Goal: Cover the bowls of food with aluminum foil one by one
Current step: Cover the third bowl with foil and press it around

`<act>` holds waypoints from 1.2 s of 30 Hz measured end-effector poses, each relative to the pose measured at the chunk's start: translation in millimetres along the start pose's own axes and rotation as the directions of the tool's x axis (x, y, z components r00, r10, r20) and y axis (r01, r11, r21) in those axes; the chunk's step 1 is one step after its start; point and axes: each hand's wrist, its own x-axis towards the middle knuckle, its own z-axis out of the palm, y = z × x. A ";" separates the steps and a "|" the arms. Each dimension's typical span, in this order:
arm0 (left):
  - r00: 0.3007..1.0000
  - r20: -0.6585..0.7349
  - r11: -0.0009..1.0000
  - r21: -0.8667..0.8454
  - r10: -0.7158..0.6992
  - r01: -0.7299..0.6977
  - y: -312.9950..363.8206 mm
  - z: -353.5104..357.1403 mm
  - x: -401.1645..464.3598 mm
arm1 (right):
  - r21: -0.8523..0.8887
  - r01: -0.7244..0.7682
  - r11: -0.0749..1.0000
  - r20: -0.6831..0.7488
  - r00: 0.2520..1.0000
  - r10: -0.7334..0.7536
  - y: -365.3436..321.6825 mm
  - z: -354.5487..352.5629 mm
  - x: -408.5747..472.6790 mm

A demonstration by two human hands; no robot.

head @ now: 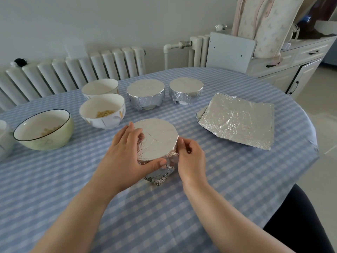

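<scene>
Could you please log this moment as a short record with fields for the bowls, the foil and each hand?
covered bowls: two at the back, foil tight over both
bowl in hand: third bowl, foil flat on top, loose flap at the near side
open bowls: three in full view, green bowl, white bowl, rear bowl
foil stack: sheets lying right of the bowls
left hand: presses the foil against the bowl's side
right hand: pinches the foil at the rim
surface: checked tablecloth
</scene>
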 end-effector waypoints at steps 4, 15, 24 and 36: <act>1.000 0.003 1.000 0.006 0.004 -0.004 -0.2 0.0 0.3 | 0.046 -0.044 0.998 -0.017 0.999 0.045 -0.7 1.3 1.5; 1.000 0.011 1.000 0.013 -0.006 0.006 0.7 -0.6 0.5 | 0.133 -0.146 0.980 0.053 0.989 0.140 1.0 8.0 8.1; 1.000 0.007 1.000 0.004 0.018 -0.018 2.1 -1.8 -0.1 | -0.097 -0.060 0.994 0.230 0.970 0.081 -2.4 -1.2 10.7; 1.000 0.025 1.000 0.001 -0.013 0.013 1.7 -2.3 -0.2 | -0.602 0.263 0.754 0.187 0.964 -0.187 -3.7 -36.8 33.4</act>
